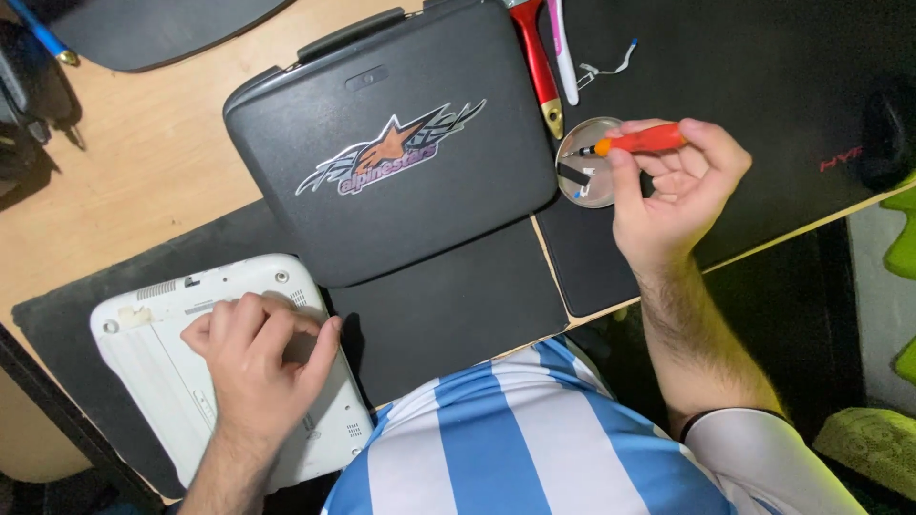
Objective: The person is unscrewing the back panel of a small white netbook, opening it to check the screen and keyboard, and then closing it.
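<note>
Right grip (673, 181) pinched closed on orange screwdriver (641, 141), tip over small round metal dish (584, 162) mid-desk. Left grip (260, 358) flat, fingers spread, pressing white device (157, 343) at desk's front-left corner. Dark case (382, 143), colourful star-shaped sticker, centre.

We are seeing a screwdriver (641, 141) showing an orange handle at two o'clock, beside a silvery round dish (579, 164). A black case (401, 153) at twelve o'clock is wearing an orange, purple and white star emblem. At eight o'clock a small laptop underside (172, 353) is looking white. The tabletop (143, 181) is showing pale wood, with black mats (448, 305) lying over it. At six o'clock a shirt (534, 439) is running in sky-blue and white stripes.
</note>
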